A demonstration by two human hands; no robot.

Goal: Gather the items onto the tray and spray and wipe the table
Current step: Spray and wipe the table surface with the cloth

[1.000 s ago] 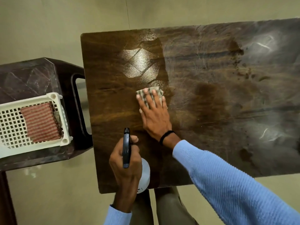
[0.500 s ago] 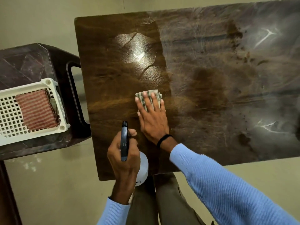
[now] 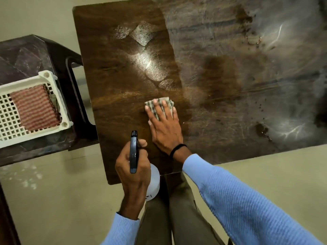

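Two hands in view. The right hand [image 3: 163, 128] lay flat with fingers straight and spread, pressing a folded checked cloth [image 3: 159, 105] onto the table [image 3: 115, 50] left of its middle; it gripped nothing. The left hand [image 3: 132, 167] was curled round the spray bottle [image 3: 133, 151], held over the near edge with its nozzle pointing across the top.

Risks, as I judged them:
- Only downward pressure held the cloth, so a quick stroke could bunch it or leave it behind.
- An unplanned squeeze of the bottle would wet the right wrist or the darker, glossier left part.
- A slip would drop the bottle off the near edge.

Surroundings: the white tray [image 3: 47, 75] sat on a dark side stand [image 3: 26, 50], left of the table and apart from it, with a striped cloth [image 3: 33, 106] inside. The table's right part looked dull, with dark spots [image 3: 261, 129], probably not yet wiped. Nothing stood between the cloth and that stretch, so reach was the only hindrance.
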